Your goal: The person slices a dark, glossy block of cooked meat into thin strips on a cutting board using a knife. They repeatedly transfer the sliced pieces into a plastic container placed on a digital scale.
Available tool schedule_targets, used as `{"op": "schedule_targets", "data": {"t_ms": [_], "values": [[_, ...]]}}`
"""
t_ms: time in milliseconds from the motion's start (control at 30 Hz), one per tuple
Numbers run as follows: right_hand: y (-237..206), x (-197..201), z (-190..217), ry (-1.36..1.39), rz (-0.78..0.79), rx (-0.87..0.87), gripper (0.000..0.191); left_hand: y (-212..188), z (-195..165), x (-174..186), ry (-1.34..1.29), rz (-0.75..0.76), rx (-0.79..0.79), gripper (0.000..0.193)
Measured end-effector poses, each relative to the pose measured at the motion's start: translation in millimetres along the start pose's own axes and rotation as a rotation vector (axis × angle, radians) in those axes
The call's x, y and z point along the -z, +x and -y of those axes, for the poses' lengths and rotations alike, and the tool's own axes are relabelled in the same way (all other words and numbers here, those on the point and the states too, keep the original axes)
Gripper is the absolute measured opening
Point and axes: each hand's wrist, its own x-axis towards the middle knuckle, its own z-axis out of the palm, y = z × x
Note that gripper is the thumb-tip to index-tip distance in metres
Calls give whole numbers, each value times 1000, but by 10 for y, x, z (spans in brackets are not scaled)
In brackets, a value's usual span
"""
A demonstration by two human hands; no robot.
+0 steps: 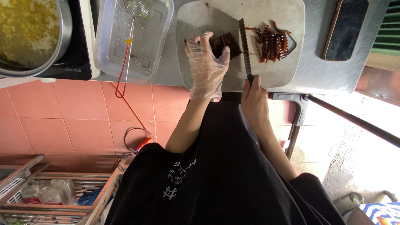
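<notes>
My left hand (207, 66), in a clear plastic glove, presses on a dark brown slab of glazed meat (227, 43) lying on a white cutting board (274, 8). My right hand (253, 96) grips the handle of a long serrated knife (244, 45). Its blade stands just right of the slab, edge down on the board. A pile of cut reddish-brown strips (272, 42) lies right of the blade.
A clear tray (107, 42) holding a wire skimmer (136, 4) sits left of the board. A pot of yellow broth (21, 24) rests on a black cooktop (80, 55). A phone (346, 28) lies at the right. Red cable (133, 114) hangs below the steel counter (312, 72).
</notes>
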Motion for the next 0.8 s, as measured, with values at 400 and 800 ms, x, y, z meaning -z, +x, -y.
{"op": "schedule_targets", "data": {"t_ms": [400,800], "values": [[137,192,-94,-66,34,63,16,118,-147,-96,122,112,203,53],[278,193,-99,-132,93,112,21,262,-248,-210,242,66,174,53]]}}
